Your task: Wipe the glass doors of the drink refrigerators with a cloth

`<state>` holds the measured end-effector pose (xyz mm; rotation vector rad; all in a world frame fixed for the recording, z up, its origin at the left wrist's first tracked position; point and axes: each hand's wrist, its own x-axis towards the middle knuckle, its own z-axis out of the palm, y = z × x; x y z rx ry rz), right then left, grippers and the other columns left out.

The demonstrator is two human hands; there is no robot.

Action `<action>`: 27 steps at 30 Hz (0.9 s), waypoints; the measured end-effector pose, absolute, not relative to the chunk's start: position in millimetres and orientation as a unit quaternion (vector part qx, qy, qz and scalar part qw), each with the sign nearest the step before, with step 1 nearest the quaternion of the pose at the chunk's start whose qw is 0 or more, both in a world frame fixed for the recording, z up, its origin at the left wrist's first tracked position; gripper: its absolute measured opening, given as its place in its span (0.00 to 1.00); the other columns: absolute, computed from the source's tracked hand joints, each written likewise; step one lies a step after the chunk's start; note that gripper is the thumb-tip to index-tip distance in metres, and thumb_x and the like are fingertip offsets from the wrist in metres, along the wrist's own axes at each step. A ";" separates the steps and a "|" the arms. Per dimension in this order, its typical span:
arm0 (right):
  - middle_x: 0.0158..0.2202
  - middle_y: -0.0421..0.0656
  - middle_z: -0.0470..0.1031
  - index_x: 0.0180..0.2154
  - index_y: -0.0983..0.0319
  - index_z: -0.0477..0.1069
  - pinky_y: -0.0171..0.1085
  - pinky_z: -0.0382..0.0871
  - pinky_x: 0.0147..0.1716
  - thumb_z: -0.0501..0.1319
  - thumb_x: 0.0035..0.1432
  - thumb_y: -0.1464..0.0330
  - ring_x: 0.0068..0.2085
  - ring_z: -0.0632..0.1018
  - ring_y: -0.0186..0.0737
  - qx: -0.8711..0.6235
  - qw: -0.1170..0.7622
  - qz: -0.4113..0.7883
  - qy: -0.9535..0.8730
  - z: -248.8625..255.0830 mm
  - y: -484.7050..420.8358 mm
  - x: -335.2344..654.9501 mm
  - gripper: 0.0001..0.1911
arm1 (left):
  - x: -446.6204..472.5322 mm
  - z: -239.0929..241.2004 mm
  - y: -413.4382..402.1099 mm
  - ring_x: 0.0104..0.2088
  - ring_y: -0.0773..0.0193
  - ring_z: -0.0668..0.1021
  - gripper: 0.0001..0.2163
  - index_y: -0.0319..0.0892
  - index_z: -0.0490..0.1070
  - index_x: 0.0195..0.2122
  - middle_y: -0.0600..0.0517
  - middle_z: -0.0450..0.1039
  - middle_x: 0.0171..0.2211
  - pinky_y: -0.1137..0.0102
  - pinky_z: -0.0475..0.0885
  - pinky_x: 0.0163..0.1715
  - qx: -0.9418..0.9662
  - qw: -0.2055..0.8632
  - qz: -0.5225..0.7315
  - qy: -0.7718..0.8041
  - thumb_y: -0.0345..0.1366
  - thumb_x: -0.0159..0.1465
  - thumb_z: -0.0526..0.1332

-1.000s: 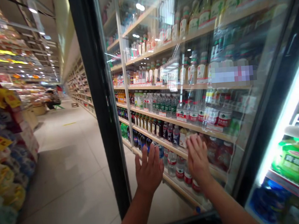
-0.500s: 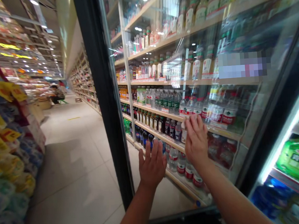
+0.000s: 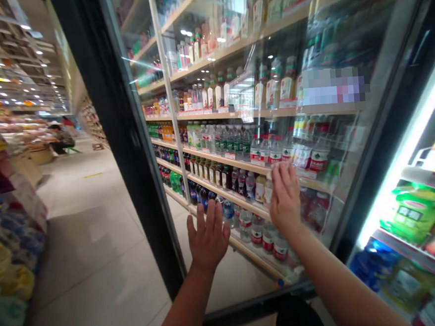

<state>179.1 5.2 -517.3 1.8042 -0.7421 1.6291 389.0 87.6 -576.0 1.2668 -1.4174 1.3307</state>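
Note:
A glass door (image 3: 226, 281) with a black frame stands swung out before me, and drinks shelves show in or through its pane. My left hand (image 3: 209, 238) is open against the lower part of the glass, its fingers spread and pointing up. Higher and to the right, my right hand (image 3: 285, 198) lies flat on the pane with fingers stretched out close together. Along its left edge is a small pale patch; I cannot tell whether this is a cloth under the hand or something behind the glass. Both palms are hidden.
Right of the door is a lit cooler with green packs (image 3: 416, 213) and blue packs (image 3: 377, 261). At left, stacked yellow packages (image 3: 6, 264) border a tiled aisle (image 3: 100, 240). A person (image 3: 60, 139) sits far down it. A dark round shape (image 3: 299, 316) lies below the door.
The view has shifted, so the door and shelves appear further left and the cooler shows more. My left hand appears slightly further left; both hands remain flat at the glass.

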 end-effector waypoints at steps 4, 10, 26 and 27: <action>0.68 0.47 0.64 0.72 0.53 0.46 0.51 0.50 0.71 0.50 0.67 0.78 0.72 0.56 0.43 0.732 0.321 0.544 -0.253 -527.8 -0.5 158.9 0.36 | 388.7 -575.2 86.9 0.72 0.53 0.49 0.33 0.38 0.48 0.72 0.41 0.61 0.66 0.53 0.42 0.72 0.507 0.396 0.520 -0.562 0.37 0.69 0.59; 0.72 0.52 0.53 0.72 0.59 0.48 0.58 0.54 0.69 0.48 0.70 0.73 0.73 0.54 0.51 0.652 0.291 0.637 -0.291 -511.4 -7.5 146.4 0.32 | 384.3 -577.0 89.6 0.72 0.51 0.51 0.29 0.36 0.53 0.71 0.41 0.61 0.66 0.52 0.44 0.72 0.520 0.378 0.540 -0.543 0.38 0.70 0.55; 0.71 0.53 0.57 0.69 0.64 0.56 0.57 0.53 0.69 0.53 0.69 0.71 0.71 0.57 0.56 0.694 0.308 0.609 -0.229 -517.7 2.4 189.3 0.29 | 381.5 -584.9 89.5 0.73 0.53 0.46 0.27 0.42 0.58 0.69 0.51 0.51 0.71 0.52 0.39 0.73 0.558 0.349 0.506 -0.558 0.42 0.70 0.54; 0.71 0.54 0.55 0.69 0.66 0.56 0.59 0.52 0.69 0.52 0.70 0.71 0.72 0.55 0.58 0.678 0.303 0.628 -0.231 -510.8 2.0 189.2 0.29 | 382.9 -584.8 89.2 0.73 0.53 0.47 0.27 0.41 0.58 0.69 0.50 0.52 0.70 0.52 0.40 0.73 0.553 0.355 0.507 -0.558 0.42 0.70 0.54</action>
